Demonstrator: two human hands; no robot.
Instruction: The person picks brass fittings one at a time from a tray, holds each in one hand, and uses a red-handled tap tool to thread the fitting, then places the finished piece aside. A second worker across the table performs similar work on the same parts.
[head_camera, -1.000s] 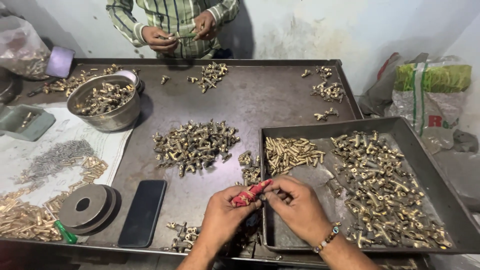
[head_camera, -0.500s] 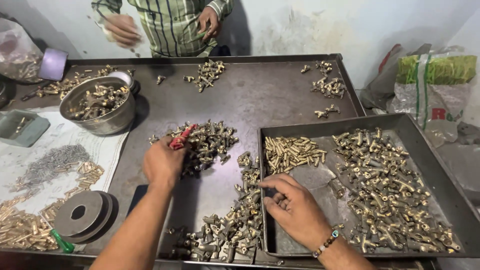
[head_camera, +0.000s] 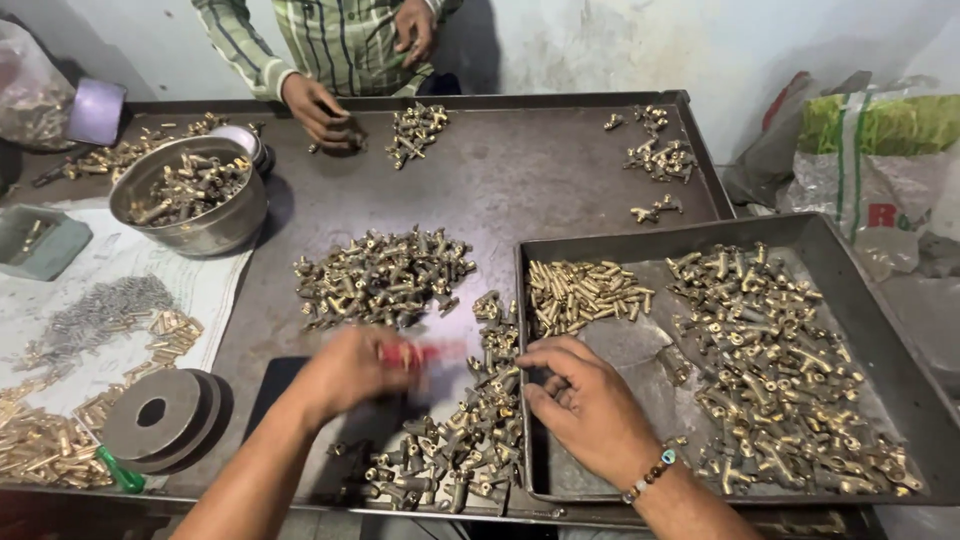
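Left hand: blurry, hovering low over the desk just below the middle pile; fingers closed around a red-handled tool, which pokes out to the right toward the other hand.

Right hand: resting on the near-left corner of the grey tray, palm down, fingers curled loosely and a bit apart; can't tell if they're pinching anything. Beaded bracelet on the wrist.

Between the hands: a strip of brass fittings running along the outside of the tray's left wall, down to the desk's near edge.

Middle pile: more brass fittings, heaped just above the left hand.

In the tray: a bunch of small brass pins at the upper left, and a big spread of brass parts filling the right side.

Left side of desk: steel bowl full of fittings, white paper with grey screws and brass bits on it, two stacked grey discs, and a green-handled tool next to them.

Under the left forearm: a dark phone, partly covered.

Far edge: another person in a striped shirt, one hand down on the desk near a small heap of fittings.

Off to the right: plastic sacks on the floor.
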